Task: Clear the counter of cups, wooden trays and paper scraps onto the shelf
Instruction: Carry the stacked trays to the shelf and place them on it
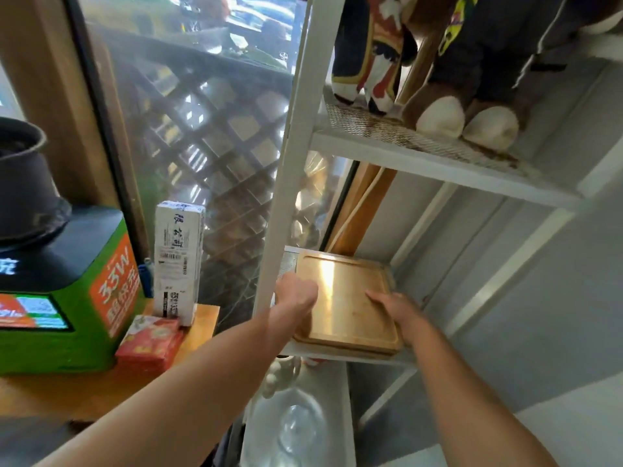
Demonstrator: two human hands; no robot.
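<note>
A stack of wooden trays (347, 301) lies flat on the middle level of a white metal shelf (340, 357). My left hand (295, 296) grips the stack's left edge, fingers curled under it. On the stack's right edge rests my right hand (396, 310), fingers along the rim. Both forearms reach in from the bottom of the view. No cups or paper scraps show on the wooden counter (202, 323) at the left.
On the counter stand a green power-bank kiosk (67, 315), a red box (151, 342) and a tall white carton (177, 261). Plush toys (465, 119) fill the upper shelf. A glass bowl (296, 429) sits on the level below. A window with lattice is behind.
</note>
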